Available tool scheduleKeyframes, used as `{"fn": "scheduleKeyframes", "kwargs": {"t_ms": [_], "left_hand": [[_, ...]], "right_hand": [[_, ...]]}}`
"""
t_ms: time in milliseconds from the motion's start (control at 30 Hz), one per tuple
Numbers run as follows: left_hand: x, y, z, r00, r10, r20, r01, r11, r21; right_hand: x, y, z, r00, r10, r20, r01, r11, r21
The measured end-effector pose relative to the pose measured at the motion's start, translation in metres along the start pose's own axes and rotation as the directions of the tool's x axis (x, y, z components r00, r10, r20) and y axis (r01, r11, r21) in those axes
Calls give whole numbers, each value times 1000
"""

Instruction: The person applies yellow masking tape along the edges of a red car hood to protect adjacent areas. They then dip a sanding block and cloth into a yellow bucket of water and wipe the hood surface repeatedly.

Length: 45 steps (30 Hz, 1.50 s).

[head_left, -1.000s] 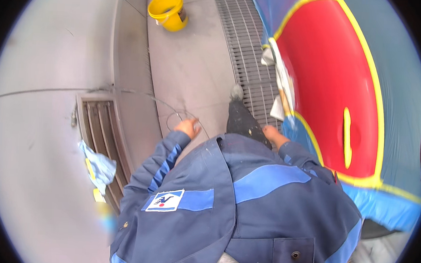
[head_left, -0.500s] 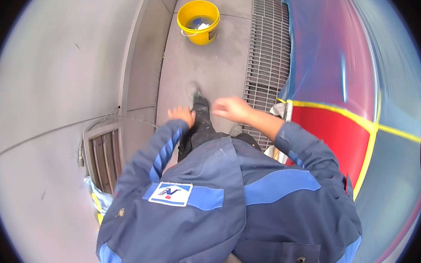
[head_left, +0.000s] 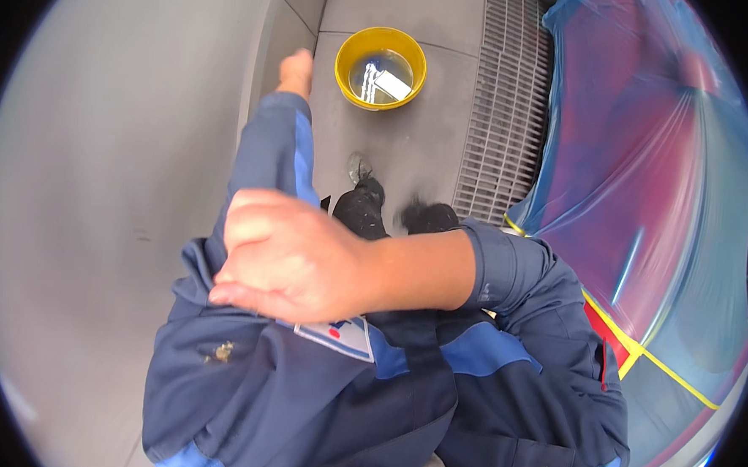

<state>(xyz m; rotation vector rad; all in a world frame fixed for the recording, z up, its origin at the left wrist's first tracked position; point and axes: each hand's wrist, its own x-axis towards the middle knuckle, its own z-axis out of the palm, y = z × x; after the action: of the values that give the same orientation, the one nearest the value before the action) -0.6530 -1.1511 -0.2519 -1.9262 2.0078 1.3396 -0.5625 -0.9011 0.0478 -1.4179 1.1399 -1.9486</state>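
Bucket point(head_left: 380, 67), yellow with water and a pale block in it, stands on the grey floor point(head_left: 395, 150) ahead of the boots; nearest, right hand point(head_left: 292, 259) hangs empty, fingers loosely curled; farther, left hand point(head_left: 295, 70) is loosely closed beside it, empty; a steady approach would avoid spilling

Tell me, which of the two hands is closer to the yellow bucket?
The left hand, stretched out ahead on its blue sleeve, is close beside the yellow bucket. The right hand is pulled back across the chest, far from it.
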Motion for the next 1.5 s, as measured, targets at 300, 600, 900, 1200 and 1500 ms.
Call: {"fn": "scheduleKeyframes", "kwargs": {"t_ms": [300, 600, 900, 1200, 1500], "left_hand": [[74, 45, 67, 826, -540, 162, 443, 444, -779], [225, -69, 264, 849, -430, 306, 520, 578, -629], [378, -168, 436, 934, 168, 316, -248, 940, 233], [322, -73, 409, 531, 138, 836, -828, -127, 546], [119, 68, 185, -5, 543, 840, -915, -342, 216]], "right_hand": [[-15, 113, -156, 807, 529, 264, -421, 827, -372], [-116, 270, -162, 902, 376, 214, -417, 885, 205], [-205, 462, -177, 953, 279, 119, -291, 952, 94], [-209, 490, -196, 855, 376, 357, -244, 899, -364], [-204, 587, -300, 805, 215, -553, -583, 458, -671]]}}
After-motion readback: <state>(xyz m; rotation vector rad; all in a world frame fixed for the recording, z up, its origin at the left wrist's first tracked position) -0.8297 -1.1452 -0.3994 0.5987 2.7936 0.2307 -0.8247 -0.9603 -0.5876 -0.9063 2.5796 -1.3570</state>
